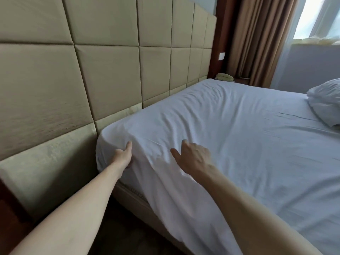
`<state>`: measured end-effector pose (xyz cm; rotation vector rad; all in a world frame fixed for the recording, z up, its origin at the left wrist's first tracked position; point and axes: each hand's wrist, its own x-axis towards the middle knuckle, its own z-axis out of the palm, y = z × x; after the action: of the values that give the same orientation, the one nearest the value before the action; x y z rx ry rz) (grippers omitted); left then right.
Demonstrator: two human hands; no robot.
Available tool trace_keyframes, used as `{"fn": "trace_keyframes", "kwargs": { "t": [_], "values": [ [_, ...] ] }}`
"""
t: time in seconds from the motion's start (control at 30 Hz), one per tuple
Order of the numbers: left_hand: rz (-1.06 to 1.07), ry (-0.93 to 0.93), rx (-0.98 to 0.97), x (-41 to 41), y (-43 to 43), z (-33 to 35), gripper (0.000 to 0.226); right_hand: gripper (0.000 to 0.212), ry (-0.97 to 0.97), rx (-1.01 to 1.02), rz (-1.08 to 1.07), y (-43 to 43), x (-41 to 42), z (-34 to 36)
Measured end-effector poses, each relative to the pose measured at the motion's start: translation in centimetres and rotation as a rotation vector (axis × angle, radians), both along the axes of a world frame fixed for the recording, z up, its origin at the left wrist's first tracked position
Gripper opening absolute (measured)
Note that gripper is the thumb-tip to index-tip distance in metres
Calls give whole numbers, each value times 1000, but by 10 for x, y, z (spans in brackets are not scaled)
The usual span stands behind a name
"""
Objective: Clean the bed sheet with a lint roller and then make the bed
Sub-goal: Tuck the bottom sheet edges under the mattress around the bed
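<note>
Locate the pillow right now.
Head view, far right edge: the white pillow lies on the bed sheet, on the side of the bed nearest the window.

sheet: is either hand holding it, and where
The left hand holds the sheet at its near corner by the headboard; the right hand is open, holding nothing.

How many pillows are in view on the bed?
1: a white pillow on the sheet at the frame's right edge, partly cut off; others may lie beyond.
</note>
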<state>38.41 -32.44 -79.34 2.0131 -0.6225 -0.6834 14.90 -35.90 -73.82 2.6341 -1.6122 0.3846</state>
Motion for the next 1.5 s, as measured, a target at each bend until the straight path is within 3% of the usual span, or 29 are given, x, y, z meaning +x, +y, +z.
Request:
{"fn": "trace_keyframes", "kwargs": {
  "t": [0.17, 0.33, 0.6, 0.77, 0.9, 1.03, 1.23, 1.3, 1.4, 1.5],
  "values": [
    [140, -80, -59, 18, -24, -21, 57, 53, 2, 62, -24, -50, 35, -1],
    [199, -162, -143, 19, -26, -33, 51, 22, 38, 132, 94, -81, 48, -15],
    [202, -166, -263, 38, -16, -45, 53, 11, 20, 162, 264, -101, 59, -2],
    [254, -81, -345, 50, -13, -54, 45, 28, -42, 173, 278, -108, 66, -7],
    [230, -54, -315, 52, -16, -54, 48, 32, 20, 183, 282, -116, 65, -6],
    [223, -69, -273, 74, -10, -34, 45, 43, 5, 45, 240, -119, 80, 4],
    [226, -122, -16, 109, -39, -20, 64, 54, 22, 4, 193, -111, 123, -2],
    [224, -136, -2, 114, -49, -24, 52, 48, 39, 73, 180, -113, 139, -4],
    [243, -131, -52, 116, -53, -30, 42, 16, 47, 152, 185, -117, 153, -5],
    [234, -177, -81, 116, -50, -30, 43, 18, 55, 186, 191, -116, 157, -1]
  ]
}}
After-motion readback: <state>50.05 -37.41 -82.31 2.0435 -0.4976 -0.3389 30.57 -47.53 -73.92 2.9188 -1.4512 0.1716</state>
